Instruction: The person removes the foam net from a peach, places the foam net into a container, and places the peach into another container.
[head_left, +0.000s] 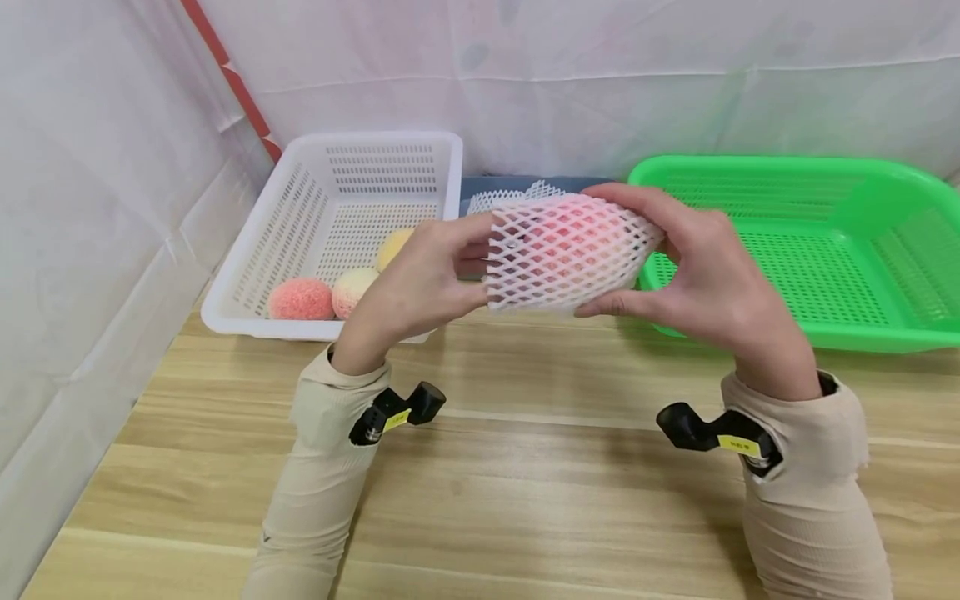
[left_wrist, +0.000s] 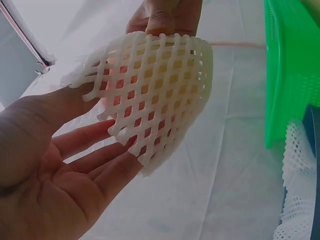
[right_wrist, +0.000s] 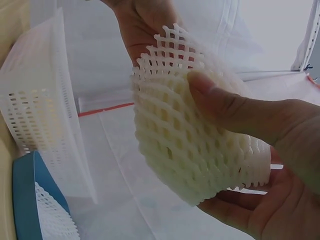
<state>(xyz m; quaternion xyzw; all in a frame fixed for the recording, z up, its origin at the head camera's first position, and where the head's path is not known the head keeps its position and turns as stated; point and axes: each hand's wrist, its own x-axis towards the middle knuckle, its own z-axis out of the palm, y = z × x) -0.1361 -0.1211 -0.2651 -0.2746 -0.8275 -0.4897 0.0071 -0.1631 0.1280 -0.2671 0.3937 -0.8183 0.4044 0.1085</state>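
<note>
A pink-and-yellow peach (head_left: pixel 573 237) sits inside a white foam net sleeve (head_left: pixel 517 279), held up between both hands above the table. My right hand (head_left: pixel 712 267) grips the closed-in end of the sleeve round the peach, thumb below and fingers above; in the right wrist view its thumb (right_wrist: pixel 215 97) presses on the mesh. My left hand (head_left: pixel 420 275) holds the sleeve's open end at the left. In the left wrist view, the left thumb and fingertips reach under the mesh edge and are partly hidden; whether they touch the peach is unclear.
A white basket (head_left: pixel 300 183) at the left holds several peaches (head_left: pixel 300 298), partly behind the left hand. A green basket (head_left: pixel 847 333) stands at the right. Between them, a blue-grey container (head_left: pixel 480 185) holds more foam nets (head_left: pixel 543 192). White cloth (head_left: pixel 540 108) hangs behind the wooden table (head_left: pixel 525 500).
</note>
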